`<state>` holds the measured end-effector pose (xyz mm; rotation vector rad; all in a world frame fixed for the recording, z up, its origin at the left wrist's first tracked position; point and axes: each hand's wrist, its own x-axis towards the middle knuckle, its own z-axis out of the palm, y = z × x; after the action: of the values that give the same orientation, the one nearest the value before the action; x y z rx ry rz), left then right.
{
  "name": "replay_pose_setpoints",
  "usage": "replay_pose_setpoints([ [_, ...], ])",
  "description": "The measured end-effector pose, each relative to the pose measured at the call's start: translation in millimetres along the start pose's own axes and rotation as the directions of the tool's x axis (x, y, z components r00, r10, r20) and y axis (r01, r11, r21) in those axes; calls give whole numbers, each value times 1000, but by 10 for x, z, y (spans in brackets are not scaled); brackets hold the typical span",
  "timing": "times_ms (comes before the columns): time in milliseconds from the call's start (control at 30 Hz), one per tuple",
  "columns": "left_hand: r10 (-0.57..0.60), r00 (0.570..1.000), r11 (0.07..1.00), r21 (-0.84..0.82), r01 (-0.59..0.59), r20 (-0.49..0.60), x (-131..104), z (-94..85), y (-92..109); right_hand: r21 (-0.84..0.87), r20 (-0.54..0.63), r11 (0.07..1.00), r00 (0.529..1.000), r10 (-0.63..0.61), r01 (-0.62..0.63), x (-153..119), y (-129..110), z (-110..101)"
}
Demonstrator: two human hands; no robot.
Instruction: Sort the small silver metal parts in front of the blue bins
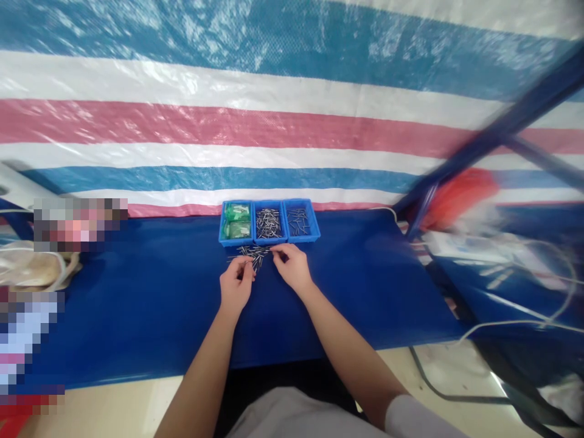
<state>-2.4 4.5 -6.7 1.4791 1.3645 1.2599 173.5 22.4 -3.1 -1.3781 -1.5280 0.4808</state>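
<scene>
A loose pile of thin metal pins [258, 255] lies on the blue table in front of three joined blue bins. My left hand [237, 283] is at the near left of the pile, thumb and fingers pinched together; what is between them is too small to make out. My right hand [292, 264] is at the pile's right side, its thumb and forefinger closed at the edge of the pins, and I cannot make out what they hold. The middle bin [269, 241] is heaped with similar metal pins. Fewer, thinner pins lie in the right bin [314, 231]. Green packets [238, 220] fill the left bin.
The blue table [150, 304] stretches to both sides. Behind it hangs a striped plastic sheet [274, 128]. A blue metal frame [456, 152] slants up on the right, beside a red bag [460, 198] and white cables [515, 322]. Blurred-out patches and a bag [31, 267] are at left.
</scene>
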Motion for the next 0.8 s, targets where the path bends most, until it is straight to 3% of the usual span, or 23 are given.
replay_pose_setpoints([
  [233, 2, 1000, 1000, 3, -2, -2, -6, -4, 11, -208, 75, 978, 997, 33, -17, -19, 42, -16],
  [567, 3, 1000, 1000, 17, -3, -3, -6, -4, 5, -233, 82, 972, 996, 46, -26, -40, 12, -4],
  [800, 21, 1000, 999, 39, -20, -2, 3, 6, -5, -262, 136, 964, 991, -9, 44, -23, 8, -19],
])
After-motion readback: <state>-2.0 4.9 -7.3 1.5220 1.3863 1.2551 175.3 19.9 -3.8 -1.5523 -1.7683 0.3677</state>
